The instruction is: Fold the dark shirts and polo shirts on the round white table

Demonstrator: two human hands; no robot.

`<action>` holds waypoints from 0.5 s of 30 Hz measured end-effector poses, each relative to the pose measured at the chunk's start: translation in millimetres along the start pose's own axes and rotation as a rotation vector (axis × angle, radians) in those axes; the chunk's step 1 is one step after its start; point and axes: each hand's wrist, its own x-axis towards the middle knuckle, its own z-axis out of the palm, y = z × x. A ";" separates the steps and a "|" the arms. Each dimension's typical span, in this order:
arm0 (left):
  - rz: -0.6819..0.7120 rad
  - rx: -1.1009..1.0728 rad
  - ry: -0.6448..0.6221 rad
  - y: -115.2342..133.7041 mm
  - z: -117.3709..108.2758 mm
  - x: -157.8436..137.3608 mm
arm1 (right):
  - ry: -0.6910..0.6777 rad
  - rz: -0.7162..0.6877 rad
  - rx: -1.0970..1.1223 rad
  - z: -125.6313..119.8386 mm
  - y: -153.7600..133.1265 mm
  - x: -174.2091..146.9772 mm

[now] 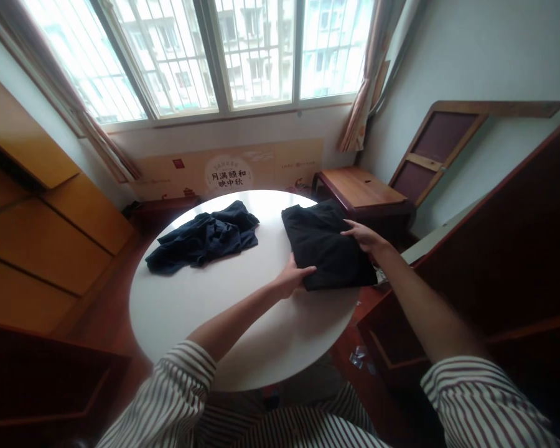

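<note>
A black folded garment [329, 246] lies at the right side of the round white table [242, 323], its right corner reaching the table's edge. My left hand [293, 277] grips its near left edge, thumb on top and the other fingers mostly hidden beneath. On the far right edge, my right hand [361, 235] holds the same cloth, thumb and a finger showing on top. Its exact kind of garment cannot be made out. A crumpled dark navy garment [208, 236] rests apart from it on the table's left half, touched by neither hand.
A wooden bench [361, 186] stands behind the table at the right, near a leaning wooden frame [438, 149]. Orange-brown cabinets [51, 236] line the left. Dark wooden furniture [504, 267] is close on my right, with small scraps [357, 358] on the floor.
</note>
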 end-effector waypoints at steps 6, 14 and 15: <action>0.026 -0.064 -0.014 -3.4 4.7 -19.8 | 0.296 -0.238 -0.525 -5.7 -12.5 40.0; 0.085 -0.161 -0.040 -22.3 4.6 -24.6 | -0.081 -0.346 -0.970 58.2 -60.7 106.9; 0.095 -0.165 -0.060 -24.6 3.3 -24.0 | -0.119 -0.330 -1.005 63.5 -59.9 113.3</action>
